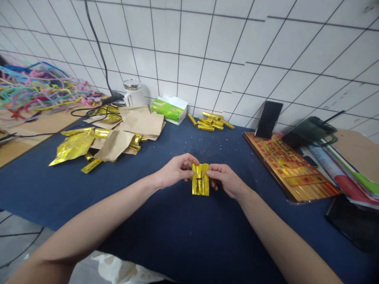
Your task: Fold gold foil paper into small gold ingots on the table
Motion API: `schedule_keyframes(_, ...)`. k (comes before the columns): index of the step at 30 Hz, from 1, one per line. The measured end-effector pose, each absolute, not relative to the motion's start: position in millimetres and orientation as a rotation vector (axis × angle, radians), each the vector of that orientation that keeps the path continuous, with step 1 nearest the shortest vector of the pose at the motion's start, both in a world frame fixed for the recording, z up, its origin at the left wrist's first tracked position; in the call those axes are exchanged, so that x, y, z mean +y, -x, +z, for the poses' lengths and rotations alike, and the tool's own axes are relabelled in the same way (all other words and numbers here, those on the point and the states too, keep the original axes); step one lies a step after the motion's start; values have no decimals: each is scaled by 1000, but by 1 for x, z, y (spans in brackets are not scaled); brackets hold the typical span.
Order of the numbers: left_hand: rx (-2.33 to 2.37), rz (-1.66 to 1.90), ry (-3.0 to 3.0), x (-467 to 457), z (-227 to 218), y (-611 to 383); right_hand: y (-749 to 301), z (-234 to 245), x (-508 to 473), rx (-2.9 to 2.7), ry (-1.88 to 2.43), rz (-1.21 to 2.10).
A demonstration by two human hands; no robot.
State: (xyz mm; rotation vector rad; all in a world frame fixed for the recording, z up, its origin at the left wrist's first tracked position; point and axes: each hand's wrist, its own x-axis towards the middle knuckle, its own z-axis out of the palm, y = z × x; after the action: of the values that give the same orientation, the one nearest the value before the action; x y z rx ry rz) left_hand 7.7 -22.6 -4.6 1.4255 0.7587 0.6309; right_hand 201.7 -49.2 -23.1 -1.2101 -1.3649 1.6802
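A small folded sheet of gold foil paper (pixel 200 180) is held upright over the dark blue table (pixel 177 228), in the middle of the view. My left hand (pixel 174 170) pinches its upper left edge with thumb and fingers closed. My right hand (pixel 226 179) pinches its upper right edge the same way. Both forearms reach in from the bottom corners. The lower half of the foil hangs free between the hands.
Loose gold foil sheets (pixel 74 146) and brown paper (pixel 139 122) lie at the left back. Several folded gold ingots (pixel 211 121) sit by the tiled wall, beside a green tissue box (pixel 168 109) and a white mug (pixel 133 94). A stack of printed gold paper (pixel 290 167), a phone (pixel 268 118) and books lie right.
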Motion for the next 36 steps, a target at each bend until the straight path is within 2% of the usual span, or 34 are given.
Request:
schedule_keyframes(13, 638, 576, -1325, -21, 0, 0, -204, -20, -51, -1200, 1134, 1810)
schedule_keyframes(28, 622, 510, -1193, -24, -1, -4, -203, -17, -50, -1293, 955, 1662)
schedule_keyframes(31, 730, 638, -1120, -24, -2, -7, -200, -14, -51, -1304, 1022, 1515)
schedule_keyframes(36, 926, 1059, -816, -20, -6, -11, -195, -14, -52, -1237, 1160, 975)
